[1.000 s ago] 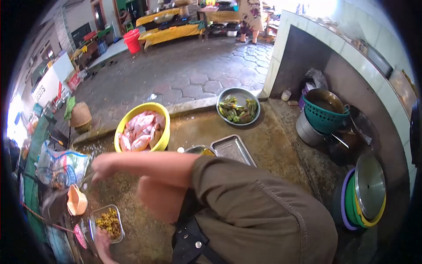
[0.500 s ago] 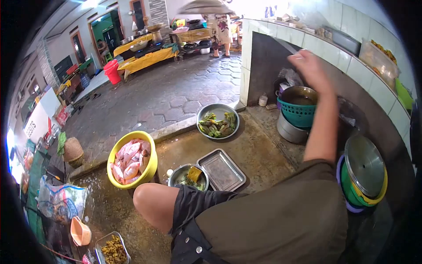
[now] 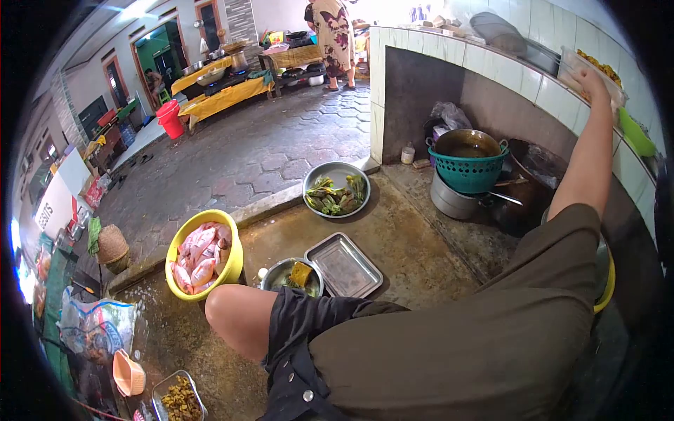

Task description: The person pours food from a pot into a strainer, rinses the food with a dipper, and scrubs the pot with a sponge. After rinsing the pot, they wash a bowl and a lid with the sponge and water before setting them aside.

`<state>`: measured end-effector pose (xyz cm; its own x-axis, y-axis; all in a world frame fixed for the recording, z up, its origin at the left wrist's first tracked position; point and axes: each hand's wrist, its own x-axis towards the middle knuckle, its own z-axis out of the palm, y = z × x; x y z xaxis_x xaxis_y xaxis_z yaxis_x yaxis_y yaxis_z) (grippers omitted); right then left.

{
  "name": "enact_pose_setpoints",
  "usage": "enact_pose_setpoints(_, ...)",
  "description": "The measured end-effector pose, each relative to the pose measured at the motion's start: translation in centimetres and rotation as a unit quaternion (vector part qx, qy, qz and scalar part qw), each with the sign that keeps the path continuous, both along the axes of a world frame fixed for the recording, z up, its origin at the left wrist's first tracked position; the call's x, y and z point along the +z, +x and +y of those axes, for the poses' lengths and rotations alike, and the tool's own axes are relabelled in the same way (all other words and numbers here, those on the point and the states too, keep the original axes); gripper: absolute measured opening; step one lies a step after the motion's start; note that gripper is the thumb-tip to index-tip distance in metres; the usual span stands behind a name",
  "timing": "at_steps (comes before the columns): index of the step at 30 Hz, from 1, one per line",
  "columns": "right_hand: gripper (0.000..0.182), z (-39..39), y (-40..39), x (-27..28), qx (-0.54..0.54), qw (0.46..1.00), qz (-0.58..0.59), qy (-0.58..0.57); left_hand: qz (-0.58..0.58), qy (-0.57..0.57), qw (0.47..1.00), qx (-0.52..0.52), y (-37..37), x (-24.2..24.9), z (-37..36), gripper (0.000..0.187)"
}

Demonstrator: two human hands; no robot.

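Observation:
My right hand (image 3: 590, 81), closed, reaches up to the tiled ledge at the right. It appears to grip the handle of a large round grey skimmer (image 3: 498, 33), whose wide head lies over the ledge. The handle is hard to make out here. Right beside the hand is a clear plastic container (image 3: 612, 90) with yellow-brown food, partly behind the fingers. A metal tray (image 3: 544, 57) lies between the skimmer head and the container. My left hand is out of view.
On the floor stand a yellow basin (image 3: 235, 263) of fish, a basin (image 3: 364, 207) of greens, a metal tray (image 3: 344, 266) and a small bowl (image 3: 318, 286). A teal basket (image 3: 467, 172) holds a dark pan under the ledge. A person (image 3: 333, 42) stands at the back.
My right hand has moved right and away to the ledge. The skimmer head has swung from the top middle over to the ledge. The view has shifted slightly.

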<state>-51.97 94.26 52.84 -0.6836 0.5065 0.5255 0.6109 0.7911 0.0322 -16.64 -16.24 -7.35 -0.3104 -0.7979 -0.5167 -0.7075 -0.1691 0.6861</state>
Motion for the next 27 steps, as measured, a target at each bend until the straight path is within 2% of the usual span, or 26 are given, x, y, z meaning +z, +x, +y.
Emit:
enact_pose_setpoints(1, 0.05, -0.7, -0.1, -1.0, 0.002, 1.0, -0.001, 0.001, 0.001, 0.002, 1.0, 0.007, 0.4, -0.2, 0.0, 0.013)
enact_pose_setpoints(2, 0.049, -2.0, 0.0, -2.5, -0.127, 0.988, 0.089, 0.022, 0.002, 0.004, 1.0, 0.016, 0.8, -0.5, -0.1, 0.014)
enact_pose_setpoints(3, 0.048, -3.0, -0.3, -3.6, -0.251, 0.951, 0.176, 0.043, 0.003, 0.006, 1.0, 0.026, 1.5, -0.7, -0.2, 0.014)
enact_pose_setpoints(4, 0.048, -1.5, -1.0, -3.8, -0.245, 0.953, 0.172, 0.045, 0.003, 0.009, 0.999, 0.034, 2.1, -0.8, -0.1, 0.014)
enact_pose_setpoints(6, 0.052, 3.8, -2.4, -4.0, -0.283, 0.937, 0.194, -0.065, 0.01, 0.02, 0.998, 0.062, 3.5, -1.4, -0.1, 0.014)
enact_pose_setpoints(7, 0.052, 3.3, -2.5, -4.2, -0.28, 0.94, 0.186, -0.062, 0.019, 0.027, 0.996, 0.079, 4.3, -1.8, -0.5, 0.014)
enact_pose_setpoints(9, 0.048, 0.3, -2.0, -4.8, -0.327, 0.939, 0.104, 0.013, 0.046, 0.046, 0.99, 0.125, 7.0, -3.2, -1.1, 0.015)
enact_pose_setpoints(11, 0.048, -1.0, -2.8, -6.5, -0.309, 0.926, 0.169, 0.137, 0.083, 0.057, 0.981, 0.165, 10.9, -4.4, -2.0, 0.015)
enact_pose_setpoints(12, 0.047, 1.8, -4.1, -6.5, -0.295, 0.915, 0.238, 0.133, 0.158, 0.041, 0.975, 0.148, 12.2, -4.7, -1.5, 0.012)
enact_pose_setpoints(13, 0.045, 4.3, -5.8, -6.9, -0.282, 0.901, 0.305, 0.124, 0.099, 0.051, 0.992, 0.051, 12.8, -4.1, -2.4, 0.012)
enact_pose_setpoints(14, 0.045, 2.2, -6.5, -7.8, -0.265, 0.912, 0.284, 0.132, 0.136, 0.104, 0.958, 0.228, 12.0, -3.8, -2.0, 0.012)
enact_pose_setpoints(15, 0.038, -3.3, -6.1, -8.8, -0.201, 0.887, 0.371, 0.189, 0.093, 0.098, 0.975, 0.178, 11.7, -3.0, -1.8, 0.011)
enact_pose_setpoints(16, 0.03, -6.4, -6.4, -9.8, -0.135, 0.848, 0.454, 0.237, -0.002, 0.083, 0.992, 0.091, 11.4, -1.4, -1.4, 0.012)
enact_pose_setpoints(17, 0.03, -4.2, -8.4, -10.6, -0.123, 0.856, 0.443, 0.238, -0.094, 0.071, 0.993, -0.001, 10.9, -0.2, -0.9, 0.013)
enact_pose_setpoints(19, 0.033, 3.0, -13.7, -13.5, 0.074, 0.815, 0.5, 0.283, -0.051, 0.084, 0.994, 0.046, 10.9, 0.2, 0.2, 0.019)
enact_pose_setpoints(20, 0.024, -2.9, -14.8, -16.6, 0.103, 0.789, 0.504, 0.335, -0.06, 0.083, 0.993, 0.054, 10.7, 0.8, 0.6, 0.019)
enact_pose_setpoints(21, 0.022, -11.3, -14.6, -19.8, 0.188, 0.814, 0.448, 0.319, -0.082, 0.088, 0.992, 0.04, 10.2, 1.4, 1.1, 0.021)
enact_pose_setpoints(22, 0.02, -15.8, -16.7, -24.1, 0.325, 0.79, 0.469, 0.224, -0.106, 0.093, 0.99, 0.025, 10.0, 2.1, 1.5, 0.024)
enact_pose_setpoints(23, 0.019, -20.4, -19.1, -29.7, 0.358, 0.788, 0.489, 0.109, -0.115, 0.092, 0.989, 0.032, 10.1, 2.3, 1.8, 0.024)
enact_pose_setpoints(24, 0.018, -24.8, -20.0, -35.0, 0.357, 0.854, 0.369, 0.086, -0.122, 0.078, 0.989, 0.022, 10.2, 2.2, 1.9, 0.026)
enact_pose_setpoints(25, 0.019, -26.0, -23.2, -41.7, 0.439, 0.841, 0.316, 0.018, -0.128, 0.062, 0.99, 0.014, 10.2, 2.5, 2.5, 0.028)
enact_pose_setpoints(26, 0.02, -28.4, -25.1, -49.5, 0.475, 0.833, 0.244, -0.143, -0.133, 0.061, 0.989, 0.022, 10.7, 2.5, 2.5, 0.028)
enact_pose_setpoints(27, 0.031, -30.7, -26.3, -56.4, 0.442, 0.874, 0.115, -0.168, -0.151, 0.04, 0.988, -0.013, 11.0, 2.6, 2.3, 0.03)
